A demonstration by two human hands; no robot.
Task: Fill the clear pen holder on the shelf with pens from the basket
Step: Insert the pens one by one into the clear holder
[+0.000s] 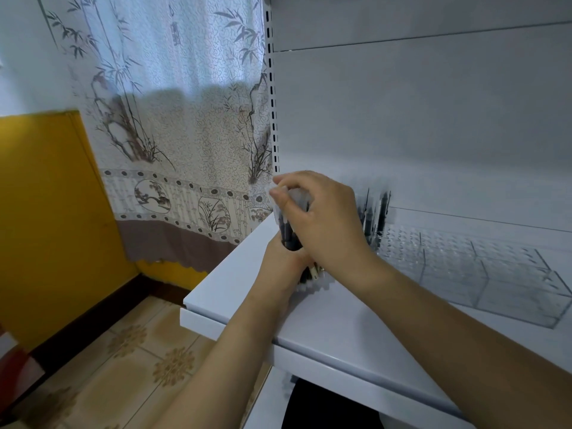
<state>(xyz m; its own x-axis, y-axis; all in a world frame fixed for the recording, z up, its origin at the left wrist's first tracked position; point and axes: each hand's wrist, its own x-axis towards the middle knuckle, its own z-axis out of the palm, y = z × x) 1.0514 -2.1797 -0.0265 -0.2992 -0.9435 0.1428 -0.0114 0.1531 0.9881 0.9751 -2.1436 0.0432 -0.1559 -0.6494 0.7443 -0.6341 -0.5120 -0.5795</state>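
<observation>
The grip of the left hand (pixel 283 267) is closed around a bundle of dark pens (pixel 291 235), which is held upright near the left front corner of the white shelf (pixel 325 320). The bundle is judged to be kept vertical and clamped low down so that single pens can be drawn from its top without the rest spilling. The grip of the right hand (pixel 322 221) is pressed together over the top of the bundle, thumb and forefinger pinching at something pale there, perhaps caps or a wrapper; which pen is pinched cannot be told, since the hand is blurred and hides the tips.

The bundle cannot be counted: several dark barrels are seen between the two hands, and a few pale ends show below the left hand.

Further back, just behind the right hand, a filled section of pens (pixel 376 212) is seen standing upright, blurred; at least four or five dark barrels are made out, no exact number. To the right of it, along the shelf toward its right edge, the clear pen holder (pixel 495 280) is laid out in divided compartments; about four of these are visible, and they look empty. Most of the filling is therefore judged still to be done.

No basket is seen. Two hands and one holder are counted.
</observation>
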